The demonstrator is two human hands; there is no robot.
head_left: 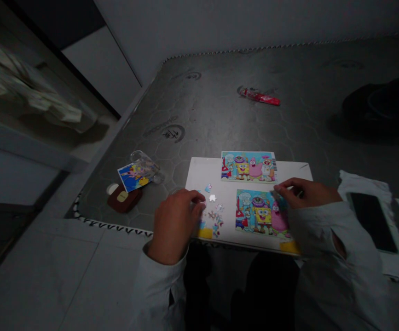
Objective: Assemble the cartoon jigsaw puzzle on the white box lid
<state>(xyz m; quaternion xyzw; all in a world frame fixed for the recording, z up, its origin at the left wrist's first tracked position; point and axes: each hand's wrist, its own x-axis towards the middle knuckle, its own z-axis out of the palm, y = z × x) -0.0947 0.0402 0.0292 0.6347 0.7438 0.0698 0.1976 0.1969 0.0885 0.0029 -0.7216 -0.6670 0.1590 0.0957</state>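
A partly joined cartoon jigsaw puzzle (253,211) lies on a white board (202,172). My right hand (306,192) is at its upper right, fingers drawn together by the top edge; what they hold, if anything, cannot be made out. My right sleeve and hand hide the puzzle's right end. Left of the puzzle, loose puzzle pieces (216,215) lie in a small heap, with a white-backed piece (212,198) above them. Beside these, my left hand (178,218) pinches what looks like a pale puzzle piece (203,202). A matching picture card (248,167) rests across the board's far edge.
To the left are a clear plastic bag (146,166), a cartoon card (130,178) and a brown case (124,198). A red wrapped item (259,96) lies farther back. A phone (372,222) rests on white cloth at right, and a dark object (382,108) stands behind.
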